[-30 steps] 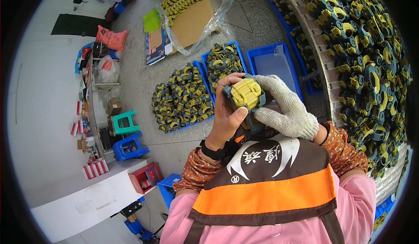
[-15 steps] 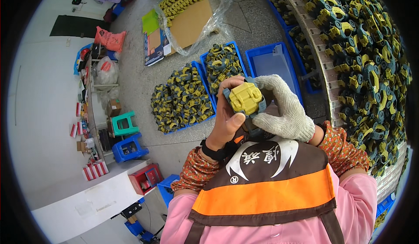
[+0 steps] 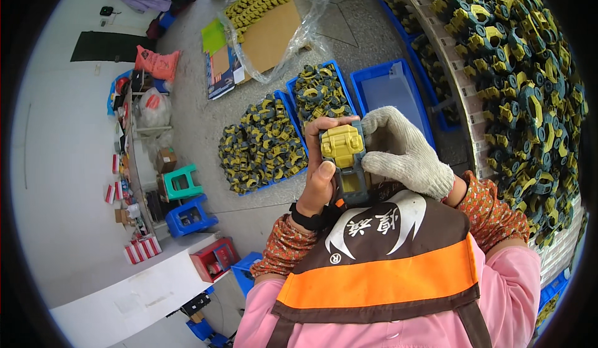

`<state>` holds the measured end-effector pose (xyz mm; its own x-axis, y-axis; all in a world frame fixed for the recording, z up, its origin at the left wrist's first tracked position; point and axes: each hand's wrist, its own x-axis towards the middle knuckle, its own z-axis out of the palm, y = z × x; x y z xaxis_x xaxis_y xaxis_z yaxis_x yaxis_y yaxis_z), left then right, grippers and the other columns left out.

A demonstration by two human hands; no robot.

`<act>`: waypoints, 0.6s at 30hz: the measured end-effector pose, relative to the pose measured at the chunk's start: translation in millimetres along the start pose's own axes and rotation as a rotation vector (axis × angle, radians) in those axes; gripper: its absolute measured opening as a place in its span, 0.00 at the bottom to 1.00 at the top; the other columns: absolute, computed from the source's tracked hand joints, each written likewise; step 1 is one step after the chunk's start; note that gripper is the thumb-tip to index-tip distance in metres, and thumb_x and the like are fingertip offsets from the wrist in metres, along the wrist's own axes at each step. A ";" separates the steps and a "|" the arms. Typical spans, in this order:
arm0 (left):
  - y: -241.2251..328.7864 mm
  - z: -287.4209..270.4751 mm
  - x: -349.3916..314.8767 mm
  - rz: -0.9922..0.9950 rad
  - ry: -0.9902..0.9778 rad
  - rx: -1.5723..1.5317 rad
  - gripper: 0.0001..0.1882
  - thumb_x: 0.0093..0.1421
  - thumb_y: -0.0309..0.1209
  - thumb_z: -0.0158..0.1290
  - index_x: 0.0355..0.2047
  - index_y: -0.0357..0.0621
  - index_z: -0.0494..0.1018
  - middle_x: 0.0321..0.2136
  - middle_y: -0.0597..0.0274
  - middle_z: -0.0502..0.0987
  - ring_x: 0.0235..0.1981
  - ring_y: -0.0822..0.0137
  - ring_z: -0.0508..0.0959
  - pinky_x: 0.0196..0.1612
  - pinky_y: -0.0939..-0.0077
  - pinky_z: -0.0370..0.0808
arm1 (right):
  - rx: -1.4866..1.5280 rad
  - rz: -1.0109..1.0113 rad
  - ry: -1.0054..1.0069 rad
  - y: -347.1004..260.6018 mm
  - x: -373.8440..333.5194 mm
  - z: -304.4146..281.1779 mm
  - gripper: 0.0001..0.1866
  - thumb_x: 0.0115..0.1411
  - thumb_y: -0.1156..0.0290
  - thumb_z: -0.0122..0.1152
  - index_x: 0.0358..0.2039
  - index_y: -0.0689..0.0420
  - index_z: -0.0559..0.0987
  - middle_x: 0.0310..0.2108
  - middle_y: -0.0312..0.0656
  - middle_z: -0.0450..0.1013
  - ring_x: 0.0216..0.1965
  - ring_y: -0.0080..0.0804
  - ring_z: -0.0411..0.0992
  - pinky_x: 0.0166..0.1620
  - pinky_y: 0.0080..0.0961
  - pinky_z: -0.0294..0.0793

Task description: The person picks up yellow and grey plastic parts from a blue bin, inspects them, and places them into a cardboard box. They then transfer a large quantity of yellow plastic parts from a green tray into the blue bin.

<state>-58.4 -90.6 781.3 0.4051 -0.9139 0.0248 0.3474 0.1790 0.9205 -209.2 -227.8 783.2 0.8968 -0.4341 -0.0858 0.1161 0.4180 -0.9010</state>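
A toy vehicle with a yellow top and grey-green sides is held up in front of my apron. My bare left hand is wrapped round its left side, with the thumb near the lower edge. Against its right edge, my right hand, in a pale knitted glove, has its fingers and thumb curled in. The fingertips of the glove are partly hidden by the toy. A grey frame with a yellow inside shows at the toy's lower end, close to the apron.
Blue bins full of yellow-and-grey toy parts stand on the floor ahead. Beside them is a blue bin with a translucent sheet. Toy vehicles crowd a surface at right. A green stool and a blue stool are at left.
The toy has turned between my hands, and its grey lower end now shows. My gloved hand has shifted slightly downward and right, with its fingers more curled at the toy's edge.
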 end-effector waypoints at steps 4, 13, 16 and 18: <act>-4.0 -3.4 -2.3 0.008 0.012 0.081 0.43 0.61 0.58 0.62 0.66 0.52 0.56 0.65 0.45 0.67 0.64 0.55 0.71 0.67 0.58 0.70 | 0.055 0.024 -0.004 5.1 1.0 -1.0 0.23 0.60 0.70 0.75 0.50 0.54 0.71 0.43 0.33 0.69 0.45 0.20 0.68 0.49 0.23 0.74; 1.1 -1.9 -0.7 0.063 -0.006 0.244 0.45 0.58 0.50 0.70 0.66 0.52 0.56 0.65 0.46 0.66 0.67 0.55 0.68 0.68 0.59 0.68 | -0.049 -0.008 0.043 8.7 1.4 0.7 0.21 0.60 0.69 0.73 0.49 0.57 0.72 0.42 0.36 0.69 0.43 0.22 0.69 0.48 0.26 0.74; -1.9 -7.4 -0.4 0.052 -0.059 0.180 0.47 0.55 0.48 0.73 0.66 0.52 0.56 0.64 0.47 0.67 0.66 0.56 0.69 0.68 0.60 0.68 | -0.185 -0.088 0.096 4.3 -5.6 12.3 0.22 0.59 0.67 0.74 0.49 0.58 0.73 0.43 0.41 0.70 0.44 0.25 0.71 0.47 0.28 0.75; -2.7 -7.7 -0.2 -0.008 -0.042 0.094 0.48 0.54 0.49 0.74 0.66 0.52 0.56 0.64 0.47 0.68 0.65 0.56 0.70 0.67 0.60 0.69 | -0.350 -0.174 0.129 -3.8 -7.1 19.0 0.23 0.59 0.67 0.74 0.49 0.59 0.73 0.42 0.44 0.72 0.41 0.30 0.74 0.45 0.30 0.76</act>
<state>-52.9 -88.1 775.8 0.3658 -0.9302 0.0317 0.2692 0.1384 0.9531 -207.9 -211.2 795.3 0.8128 -0.5805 0.0481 0.0894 0.0427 -0.9951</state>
